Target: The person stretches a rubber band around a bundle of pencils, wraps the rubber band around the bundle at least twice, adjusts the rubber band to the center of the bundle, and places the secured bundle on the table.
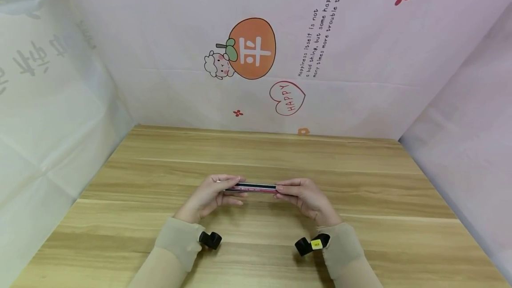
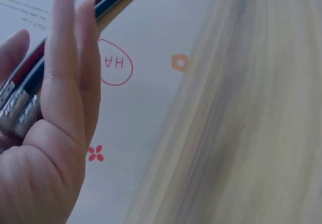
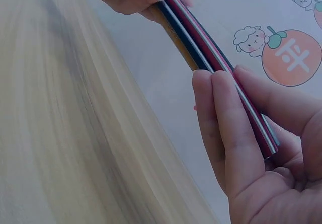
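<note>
Head view, centre of the frame: holding one bundle of at least three pencils (image 1: 260, 187) above one wooden table (image 1: 256, 261), gripped between thumb and fingers by two hands, left hand (image 1: 212, 194) at the left end and right hand (image 1: 306, 197) at the right, with two black cameras (image 1: 215, 240) lower down. Right wrist view, upper centre to lower right: showing yellow, dark blue and red pencils, with a possible fourth behind the red hard to confirm. Left wrist view, left edge: cut off at the thumb, with silvery ends partly hidden.
</note>
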### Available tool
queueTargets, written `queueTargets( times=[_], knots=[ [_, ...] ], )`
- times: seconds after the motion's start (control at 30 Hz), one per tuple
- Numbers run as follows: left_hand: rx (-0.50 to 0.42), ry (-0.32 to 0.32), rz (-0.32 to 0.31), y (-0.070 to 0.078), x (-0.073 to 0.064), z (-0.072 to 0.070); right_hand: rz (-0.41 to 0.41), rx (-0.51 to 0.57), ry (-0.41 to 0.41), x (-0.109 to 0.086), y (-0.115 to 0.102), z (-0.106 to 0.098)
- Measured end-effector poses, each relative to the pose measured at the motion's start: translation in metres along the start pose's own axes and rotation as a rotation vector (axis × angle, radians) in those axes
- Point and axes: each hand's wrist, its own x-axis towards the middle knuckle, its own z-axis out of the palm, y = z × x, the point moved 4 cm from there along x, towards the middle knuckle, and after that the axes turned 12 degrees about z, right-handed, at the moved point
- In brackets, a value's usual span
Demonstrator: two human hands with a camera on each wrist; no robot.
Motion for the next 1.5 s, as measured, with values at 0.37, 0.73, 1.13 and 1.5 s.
queueTargets(
  times=[0.37, 0.73, 1.13, 1.5],
  knots=[
    [0.069, -0.035, -0.04, -0.003, 0.001, 0.002, -0.032, -0.076, 0.004, -0.003, -0.002, 0.002],
    [0.077, 0.06, -0.045, -0.006, 0.003, 0.005, -0.038, -0.106, 0.051, -0.006, -0.005, 0.003],
    [0.1, 0.075, -0.023, -0.004, 0.003, 0.004, -0.058, -0.128, 0.073, -0.011, -0.011, 0.001],
    [0.093, 0.076, -0.011, -0.003, 0.003, 0.002, -0.099, -0.194, 0.13, -0.016, -0.016, -0.017]
  ],
)
